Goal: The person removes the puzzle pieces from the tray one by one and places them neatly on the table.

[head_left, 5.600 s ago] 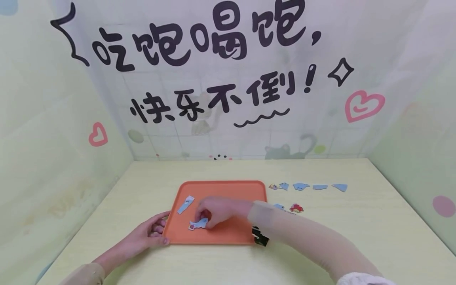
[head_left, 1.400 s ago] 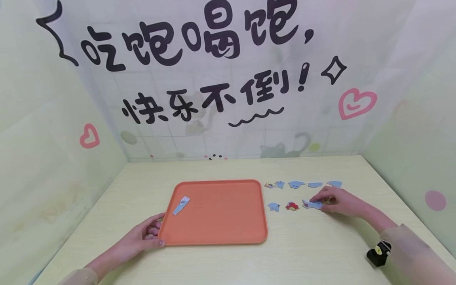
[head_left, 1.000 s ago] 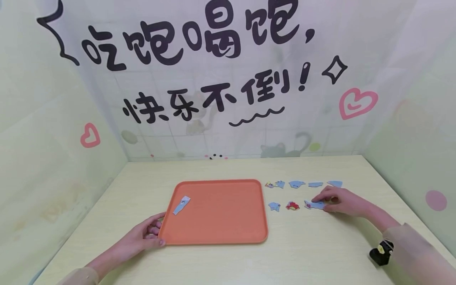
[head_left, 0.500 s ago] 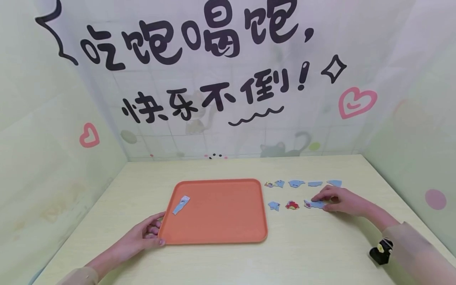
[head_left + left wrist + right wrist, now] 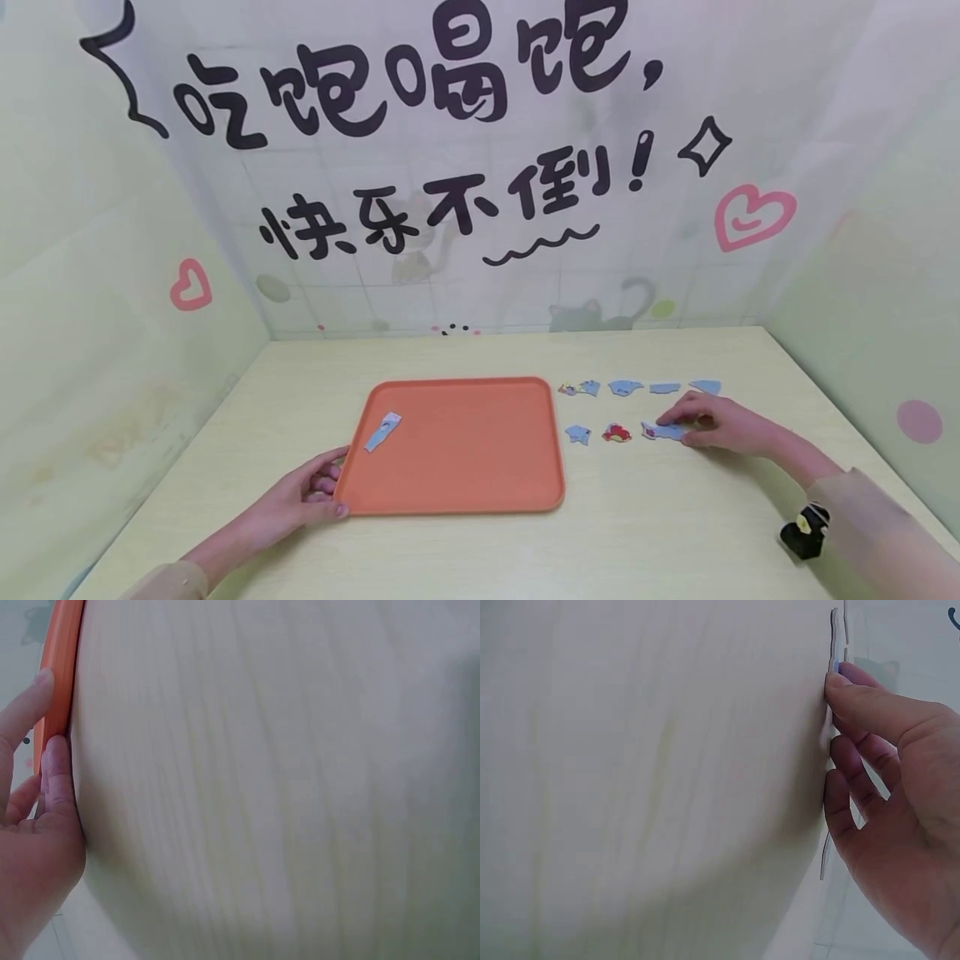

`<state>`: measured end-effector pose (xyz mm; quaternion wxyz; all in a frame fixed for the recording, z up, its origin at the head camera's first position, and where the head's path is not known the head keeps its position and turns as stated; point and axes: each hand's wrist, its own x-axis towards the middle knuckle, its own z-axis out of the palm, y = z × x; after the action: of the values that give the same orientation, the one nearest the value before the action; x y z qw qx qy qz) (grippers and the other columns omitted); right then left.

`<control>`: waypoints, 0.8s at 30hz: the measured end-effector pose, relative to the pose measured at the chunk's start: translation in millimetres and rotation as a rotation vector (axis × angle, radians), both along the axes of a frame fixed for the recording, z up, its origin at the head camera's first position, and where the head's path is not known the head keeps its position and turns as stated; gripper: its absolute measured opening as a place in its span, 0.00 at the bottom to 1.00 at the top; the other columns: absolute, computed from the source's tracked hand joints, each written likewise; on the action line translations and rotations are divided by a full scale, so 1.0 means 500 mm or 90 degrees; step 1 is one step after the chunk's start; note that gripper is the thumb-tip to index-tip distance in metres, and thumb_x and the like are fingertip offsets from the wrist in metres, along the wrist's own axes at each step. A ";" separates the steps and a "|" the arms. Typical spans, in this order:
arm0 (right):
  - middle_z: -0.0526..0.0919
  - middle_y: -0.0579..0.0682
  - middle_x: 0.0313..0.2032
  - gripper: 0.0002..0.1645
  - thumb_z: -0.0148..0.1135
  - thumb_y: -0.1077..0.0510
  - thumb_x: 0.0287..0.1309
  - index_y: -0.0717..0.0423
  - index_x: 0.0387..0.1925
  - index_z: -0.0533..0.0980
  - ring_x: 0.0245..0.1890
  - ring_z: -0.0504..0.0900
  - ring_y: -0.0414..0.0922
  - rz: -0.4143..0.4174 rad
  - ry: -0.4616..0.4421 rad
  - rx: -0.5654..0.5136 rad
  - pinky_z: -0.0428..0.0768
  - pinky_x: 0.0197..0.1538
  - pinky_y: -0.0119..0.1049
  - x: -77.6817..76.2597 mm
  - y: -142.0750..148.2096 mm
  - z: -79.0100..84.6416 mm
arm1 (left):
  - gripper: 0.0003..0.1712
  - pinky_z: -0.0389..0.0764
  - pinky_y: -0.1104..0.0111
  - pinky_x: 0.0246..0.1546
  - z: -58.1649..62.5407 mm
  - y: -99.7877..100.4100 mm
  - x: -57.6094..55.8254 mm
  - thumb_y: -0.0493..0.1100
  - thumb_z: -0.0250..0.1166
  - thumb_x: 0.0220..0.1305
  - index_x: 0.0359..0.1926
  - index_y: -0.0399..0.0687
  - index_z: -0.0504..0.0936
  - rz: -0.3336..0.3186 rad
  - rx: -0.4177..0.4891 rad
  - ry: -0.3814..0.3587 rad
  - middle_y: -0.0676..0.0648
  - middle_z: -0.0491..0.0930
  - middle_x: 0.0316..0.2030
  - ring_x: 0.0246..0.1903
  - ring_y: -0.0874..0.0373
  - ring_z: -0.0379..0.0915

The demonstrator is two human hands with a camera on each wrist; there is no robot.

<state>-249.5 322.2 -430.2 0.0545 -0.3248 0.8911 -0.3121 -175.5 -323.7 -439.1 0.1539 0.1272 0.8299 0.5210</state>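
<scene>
My left hand [image 5: 309,492] grips the left edge of an orange tray [image 5: 480,500], thumb on the rim. In the left wrist view the thumb and fingers [image 5: 58,769] lie against the tray's edge [image 5: 64,667]. On the tray's left part lies one long light-blue puzzle piece [image 5: 383,432]. To the right of the tray, my right hand [image 5: 723,425] pinches a blue puzzle piece with a reddish mark [image 5: 660,431] at its right end, down at the table. In the right wrist view the thumb and forefinger of the right hand [image 5: 889,757] meet at the piece's thin edge [image 5: 833,637].
Beside the held piece lie a red piece [image 5: 617,433] and a small blue piece [image 5: 577,434]. A back row holds several pieces, among them a wide blue one [image 5: 625,387] and a triangular one [image 5: 705,387]. A black device [image 5: 806,530] hangs at the right wrist. Printed cloth walls surround the table [image 5: 480,558].
From over the tray, my right hand has carried the blue piece to the right, onto the table beside the red piece. Over the last second it barely moves. The left hand stays on the tray.
</scene>
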 end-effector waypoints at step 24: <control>0.82 0.51 0.55 0.23 0.69 0.58 0.58 0.48 0.57 0.79 0.55 0.77 0.55 0.027 -0.053 0.120 0.76 0.60 0.56 -0.132 -0.229 0.162 | 0.53 0.79 0.78 0.45 0.000 -0.003 0.001 0.41 0.72 0.58 0.75 0.34 0.50 0.006 0.005 -0.020 0.36 0.65 0.54 0.44 0.67 0.69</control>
<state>-315.6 207.8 -349.3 0.1285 -0.3234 0.9065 -0.2392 -175.1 -325.0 -438.9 0.1643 0.1155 0.8258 0.5269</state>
